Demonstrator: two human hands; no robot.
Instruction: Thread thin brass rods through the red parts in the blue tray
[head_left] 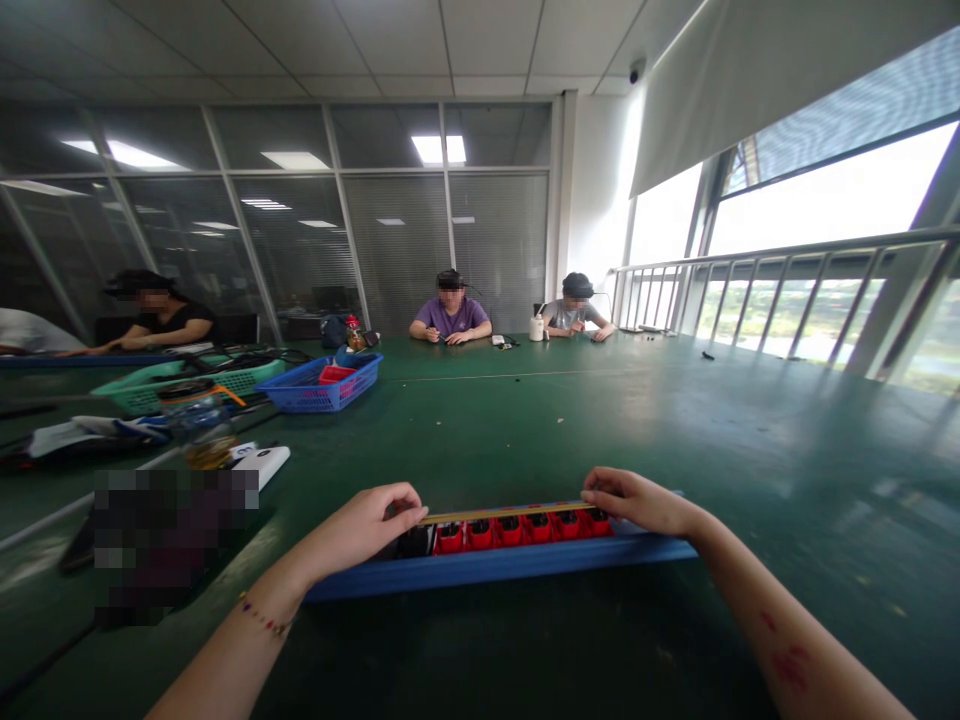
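A long blue tray (502,566) lies on the table in front of me, with a row of small red boxes (510,533) that have black pieces in them. Along the far side of this row runs a thin yellow strip (517,510), whose exact kind I cannot make out. My left hand (375,525) pinches the strip's left end between thumb and fingers, above the tray's left part. At the strip's right end, the fingers of my right hand (637,500) are closed on it. Some black items (414,541) sit in the tray beside my left hand.
To the left stand a blue basket (322,392) with a red box inside, a green basket (135,388), a jar (199,425) and a white device (266,464). Across the green table (480,420) sit several people, among them one in a purple shirt (454,318).
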